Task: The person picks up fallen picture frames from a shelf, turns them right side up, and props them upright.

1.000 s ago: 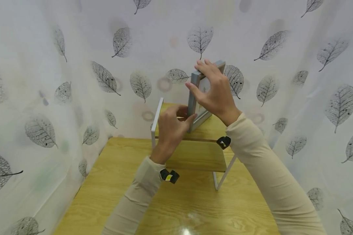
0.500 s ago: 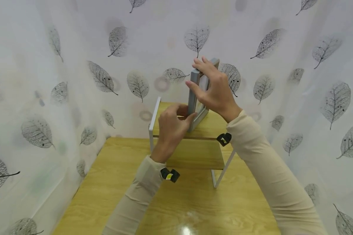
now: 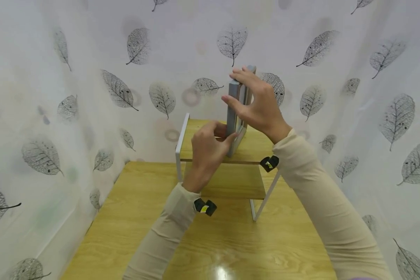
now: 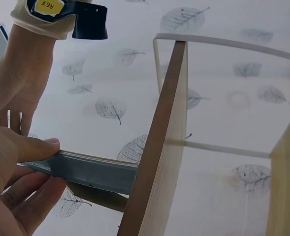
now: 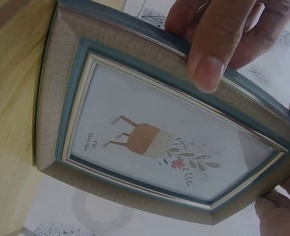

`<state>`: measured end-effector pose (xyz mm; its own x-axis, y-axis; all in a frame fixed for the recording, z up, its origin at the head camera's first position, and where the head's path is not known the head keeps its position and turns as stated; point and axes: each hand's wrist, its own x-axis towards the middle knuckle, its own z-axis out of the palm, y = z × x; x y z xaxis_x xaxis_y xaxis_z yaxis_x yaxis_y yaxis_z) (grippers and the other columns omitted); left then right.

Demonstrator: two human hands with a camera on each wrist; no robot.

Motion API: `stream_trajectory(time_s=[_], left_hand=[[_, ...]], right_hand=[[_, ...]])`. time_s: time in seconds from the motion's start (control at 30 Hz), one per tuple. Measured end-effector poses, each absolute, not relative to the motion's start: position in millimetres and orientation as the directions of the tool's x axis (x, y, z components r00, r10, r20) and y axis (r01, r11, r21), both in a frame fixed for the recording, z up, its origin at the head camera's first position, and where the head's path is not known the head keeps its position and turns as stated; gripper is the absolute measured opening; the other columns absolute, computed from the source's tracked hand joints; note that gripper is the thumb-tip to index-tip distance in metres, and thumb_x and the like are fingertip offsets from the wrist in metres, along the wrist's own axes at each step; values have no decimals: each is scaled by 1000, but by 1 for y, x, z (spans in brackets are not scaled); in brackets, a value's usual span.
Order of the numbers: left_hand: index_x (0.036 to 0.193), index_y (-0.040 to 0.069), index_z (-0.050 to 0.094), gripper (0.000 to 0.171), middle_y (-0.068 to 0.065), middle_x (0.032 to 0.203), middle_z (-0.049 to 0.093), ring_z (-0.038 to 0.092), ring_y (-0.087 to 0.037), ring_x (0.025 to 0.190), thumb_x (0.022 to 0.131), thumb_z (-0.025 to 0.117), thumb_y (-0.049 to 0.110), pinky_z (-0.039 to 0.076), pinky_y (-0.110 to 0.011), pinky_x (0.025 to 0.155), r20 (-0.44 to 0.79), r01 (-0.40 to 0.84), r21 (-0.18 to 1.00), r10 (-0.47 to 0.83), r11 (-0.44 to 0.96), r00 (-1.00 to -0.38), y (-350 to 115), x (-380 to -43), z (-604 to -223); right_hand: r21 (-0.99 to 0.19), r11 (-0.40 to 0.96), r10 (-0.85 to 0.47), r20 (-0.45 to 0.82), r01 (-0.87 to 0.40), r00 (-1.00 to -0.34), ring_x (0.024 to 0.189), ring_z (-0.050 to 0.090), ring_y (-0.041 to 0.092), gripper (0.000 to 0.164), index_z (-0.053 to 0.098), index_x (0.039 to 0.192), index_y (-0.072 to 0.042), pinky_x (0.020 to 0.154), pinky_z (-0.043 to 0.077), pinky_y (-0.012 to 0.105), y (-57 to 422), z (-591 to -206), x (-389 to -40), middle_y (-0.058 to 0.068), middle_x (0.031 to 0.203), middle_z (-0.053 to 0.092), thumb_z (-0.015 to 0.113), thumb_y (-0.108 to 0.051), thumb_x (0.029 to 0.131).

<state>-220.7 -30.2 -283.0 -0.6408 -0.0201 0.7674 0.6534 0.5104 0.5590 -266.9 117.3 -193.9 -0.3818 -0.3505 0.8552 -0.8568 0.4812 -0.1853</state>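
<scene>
The picture frame (image 3: 233, 112) stands upright on the top board of a small two-level shelf (image 3: 260, 146), its picture side facing right. The left hand (image 3: 207, 149) pinches its near edge low down, thumb on the right, fingers on the left. The right hand (image 3: 264, 105) is spread at the top, fingers over the upper edge, thumb apart from them by the near upper corner. The shelf stands on a wooden counter (image 3: 136, 214).

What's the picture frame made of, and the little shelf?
The picture frame looks like wood or plastic: smooth blue-grey edges, beige, cloth-textured front. The shelf's boards seem wooden or wood-look, smooth with visible grain; its thin white legs are probably painted metal.
</scene>
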Motion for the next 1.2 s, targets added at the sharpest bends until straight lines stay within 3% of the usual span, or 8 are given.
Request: stream_trajectory(time_s=[0.1, 0.33, 0.77, 1.2], left_hand=[[92, 1, 68, 24, -8, 85, 73, 71, -15, 73, 83, 86, 15, 57, -16, 68, 772, 655, 552, -19, 516, -636, -28, -221, -283], [91, 1, 67, 24, -8, 85, 73, 71, -14, 72, 83, 86, 14, 56, -16, 68, 773, 657, 546, -11, 520, -634, -22, -220, -283], [89, 2, 66, 26, -8, 83, 73, 70, -14, 70, 83, 87, 16, 56, -18, 66, 787, 658, 517, -2, 548, -617, -10, -217, -282], [88, 3, 64, 25, -7, 83, 72, 68, -13, 69, 84, 86, 15, 54, -20, 64, 788, 644, 507, -5, 574, -616, 2, -216, -282]], right_hand=[[-184, 452, -355, 861, -873, -365, 138, 48, 32, 45, 66, 129, 4, 116, 37, 37, 118, -194, -268, 19, 134, 64, 78, -13, 90], [-238, 421, -353, 846, -875, -400, 140, 46, 23, 45, 66, 128, 3, 117, 34, 32, 123, -193, -271, 17, 134, 64, 80, -10, 87], [-284, 326, -364, 842, -902, -397, 141, 45, 20, 41, 64, 126, 7, 117, 34, 33, 133, -194, -273, 15, 136, 64, 78, -2, 88], [-297, 211, -383, 851, -931, -359, 144, 41, 34, 42, 59, 127, 14, 118, 32, 37, 139, -195, -274, 24, 135, 60, 73, 10, 87]])
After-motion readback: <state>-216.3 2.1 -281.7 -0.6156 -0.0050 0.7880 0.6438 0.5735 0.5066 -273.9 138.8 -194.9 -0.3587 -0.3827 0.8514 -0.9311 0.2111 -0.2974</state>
